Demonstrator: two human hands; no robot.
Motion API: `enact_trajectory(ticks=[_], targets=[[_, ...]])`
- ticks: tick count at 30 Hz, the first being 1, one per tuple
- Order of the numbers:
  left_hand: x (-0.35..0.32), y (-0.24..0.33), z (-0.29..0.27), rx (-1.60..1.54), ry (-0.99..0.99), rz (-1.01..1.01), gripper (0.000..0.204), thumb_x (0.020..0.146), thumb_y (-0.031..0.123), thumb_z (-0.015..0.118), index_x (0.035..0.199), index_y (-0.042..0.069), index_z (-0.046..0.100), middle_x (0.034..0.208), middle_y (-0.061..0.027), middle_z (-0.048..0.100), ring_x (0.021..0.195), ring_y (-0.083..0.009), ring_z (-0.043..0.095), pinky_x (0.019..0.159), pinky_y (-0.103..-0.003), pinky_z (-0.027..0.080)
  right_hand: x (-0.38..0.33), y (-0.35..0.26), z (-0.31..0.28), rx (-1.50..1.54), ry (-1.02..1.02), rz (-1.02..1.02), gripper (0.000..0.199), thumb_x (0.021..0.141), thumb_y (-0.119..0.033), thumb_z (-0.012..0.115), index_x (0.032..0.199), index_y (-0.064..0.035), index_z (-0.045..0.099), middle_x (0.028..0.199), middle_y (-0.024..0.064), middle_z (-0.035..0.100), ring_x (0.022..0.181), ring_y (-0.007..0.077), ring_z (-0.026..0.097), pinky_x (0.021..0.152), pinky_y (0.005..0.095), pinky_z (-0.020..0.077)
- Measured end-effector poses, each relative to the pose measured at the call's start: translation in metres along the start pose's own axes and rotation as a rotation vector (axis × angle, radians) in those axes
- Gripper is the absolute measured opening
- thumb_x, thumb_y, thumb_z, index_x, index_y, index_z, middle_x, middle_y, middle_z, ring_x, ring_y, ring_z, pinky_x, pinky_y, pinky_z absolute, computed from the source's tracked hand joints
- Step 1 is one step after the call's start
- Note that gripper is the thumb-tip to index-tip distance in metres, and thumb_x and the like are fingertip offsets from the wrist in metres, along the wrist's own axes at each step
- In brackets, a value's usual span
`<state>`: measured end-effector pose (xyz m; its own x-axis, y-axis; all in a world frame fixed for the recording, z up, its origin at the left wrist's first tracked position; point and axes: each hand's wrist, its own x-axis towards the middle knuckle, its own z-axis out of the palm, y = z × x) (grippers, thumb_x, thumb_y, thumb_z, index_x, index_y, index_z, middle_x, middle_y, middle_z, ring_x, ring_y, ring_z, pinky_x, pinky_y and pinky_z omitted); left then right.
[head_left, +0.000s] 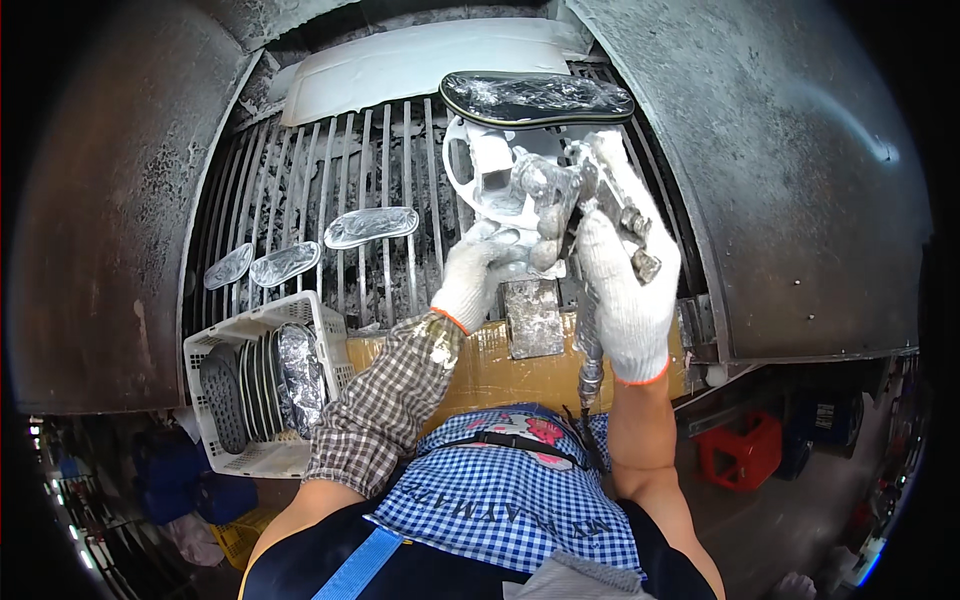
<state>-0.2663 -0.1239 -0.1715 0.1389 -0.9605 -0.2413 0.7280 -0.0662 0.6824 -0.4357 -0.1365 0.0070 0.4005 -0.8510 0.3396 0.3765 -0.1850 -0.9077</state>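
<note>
My right hand [630, 285], in a white knitted glove with an orange cuff, is closed around a spray gun [592, 185] crusted with white. A grimy hose [590, 345] hangs below that hand. My left hand [472, 272], gloved alike, has curled fingers against the white-coated parts beside the gun; what they grip is hard to make out. Just beyond both hands, a black shoe sole [535, 98] with a shiny, streaked top lies on a white-coated stand [462, 185] with a curved rim. Neither hand touches the sole.
Three smaller glossy soles [370, 228] lie on the metal slats [385, 150] to the left. A white plastic basket [325, 345] at near left holds several soles. A crusted block [533, 318] sits by the tan front ledge [470, 370]. Metal walls [790, 200] flank the slats.
</note>
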Motion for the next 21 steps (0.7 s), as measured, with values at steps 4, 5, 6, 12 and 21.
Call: enact_trajectory(ticks=[4,5,6,12,21], targets=[[0.000,0.000,0.008,-0.022,-0.031,-0.023,0.044,0.103,0.003,0.054,0.146,-0.002,0.054,0.138,-0.0159,0.067,0.121,-0.0270,0.070,0.098,-0.047,0.062,0.006,0.004,-0.001,-0.090,0.047,-0.069,0.056,0.104,-0.002,0.066,0.156,0.0083,0.048,0.150,0.0196,0.061,0.133,0.0218,0.062,0.114,0.0348,0.0483],[-0.002,0.002,0.011,-0.023,-0.049,-0.019,0.044,0.103,0.003,0.054,0.147,-0.002,0.054,0.138,-0.0162,0.067,0.120,-0.0277,0.071,0.097,-0.047,0.063,0.007,0.006,-0.004,-0.128,0.062,-0.084,0.055,0.104,-0.003,0.066,0.155,0.0082,0.050,0.149,0.0195,0.062,0.132,0.0218,0.062,0.113,0.0347,0.0488],[-0.003,0.004,0.013,-0.024,-0.068,-0.016,0.044,0.103,0.003,0.054,0.147,-0.002,0.053,0.138,-0.0165,0.067,0.118,-0.0285,0.071,0.095,-0.046,0.064,0.007,0.008,-0.007,-0.166,0.078,-0.099,0.054,0.104,-0.003,0.066,0.154,0.0081,0.051,0.148,0.0195,0.062,0.132,0.0217,0.063,0.112,0.0347,0.0493],[0.000,0.005,0.013,-0.075,-0.075,-0.025,0.047,0.101,-0.001,0.052,0.148,-0.004,0.052,0.137,-0.0185,0.067,0.117,-0.0297,0.072,0.095,-0.049,0.065,0.007,0.012,-0.020,-0.158,0.121,-0.056,0.052,0.106,-0.008,0.064,0.154,0.0086,0.052,0.144,0.0184,0.066,0.128,0.0201,0.064,0.111,0.0342,0.0501],[0.000,0.008,0.013,-0.047,-0.009,-0.035,0.046,0.100,-0.001,0.053,0.145,-0.006,0.054,0.136,-0.0187,0.068,0.112,-0.0271,0.073,0.096,-0.045,0.065,0.004,0.013,-0.033,-0.117,0.231,0.001,0.052,0.108,-0.011,0.065,0.154,0.0074,0.052,0.134,0.0155,0.071,0.110,0.0143,0.069,0.096,0.0293,0.0555]])
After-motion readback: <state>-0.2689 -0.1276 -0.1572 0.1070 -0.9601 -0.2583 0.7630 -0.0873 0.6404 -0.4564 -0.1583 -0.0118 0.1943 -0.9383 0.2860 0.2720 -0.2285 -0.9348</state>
